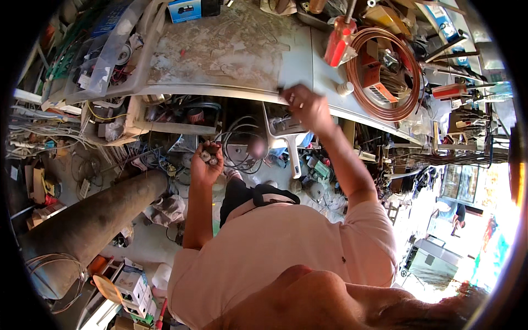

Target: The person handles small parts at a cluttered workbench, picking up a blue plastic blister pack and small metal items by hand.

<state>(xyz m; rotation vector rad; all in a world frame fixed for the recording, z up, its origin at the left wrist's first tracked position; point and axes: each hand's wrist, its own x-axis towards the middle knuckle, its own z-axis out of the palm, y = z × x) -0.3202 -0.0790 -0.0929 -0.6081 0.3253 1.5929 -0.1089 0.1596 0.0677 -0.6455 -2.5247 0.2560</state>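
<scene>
My left hand (207,170) is raised below the front edge of the workbench, its fingers curled around several small round metal parts (208,157). My right hand (307,109) is over the bench's front edge, smeared by motion. Its fingers look bent; a small dark tip (281,91) shows beside them, but what it belongs to is unclear. Below this hand, a white frame with a handle (294,157) hangs under the worn, stained benchtop (220,55). A blurred round brownish shape (257,147) lies between my two hands and cannot be made out.
A copper tubing coil (355,71) and a red-handled screwdriver (336,48) are at the bench's right. Clear plastic bins (104,60) stand at the left. An open drawer (179,126) juts out below. A large rusty cylinder (99,228) lies left, amid cluttered floor. Another person (455,212) is far right.
</scene>
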